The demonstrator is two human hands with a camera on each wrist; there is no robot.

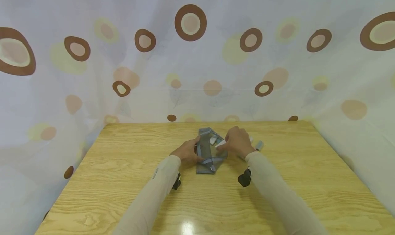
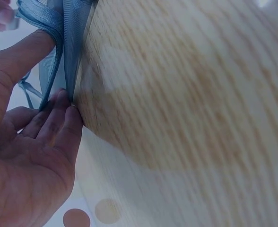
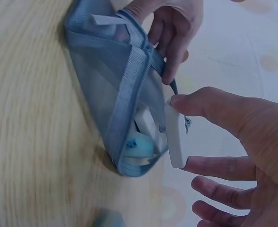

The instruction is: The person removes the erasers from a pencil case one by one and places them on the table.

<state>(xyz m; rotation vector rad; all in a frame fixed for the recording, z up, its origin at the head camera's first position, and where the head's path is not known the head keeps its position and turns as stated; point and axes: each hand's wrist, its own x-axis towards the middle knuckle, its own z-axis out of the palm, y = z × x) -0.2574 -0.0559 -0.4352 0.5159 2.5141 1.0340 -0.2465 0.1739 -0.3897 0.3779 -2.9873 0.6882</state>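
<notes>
A blue-grey mesh zipper pouch (image 1: 203, 151) lies on the table with its mouth spread apart. My left hand (image 1: 187, 150) grips its edge, thumb inside the opening and fingers along the outer side, as the left wrist view shows. Between thumb and fingertip, my right hand (image 1: 238, 141) pinches a white rectangular block, like an eraser (image 3: 176, 137), right at the pouch's mouth. Inside the pouch are another white block (image 3: 146, 124) and a light-blue rounded piece (image 3: 140, 145). The zipper (image 3: 134, 75) runs along the open edge.
A small grey-blue block (image 1: 259, 146) sits on the wooden table (image 1: 123, 180) beyond my right wrist, with a whitish piece (image 1: 251, 139) partly hidden by that hand. A dotted curtain (image 1: 197, 63) hangs behind and along both sides.
</notes>
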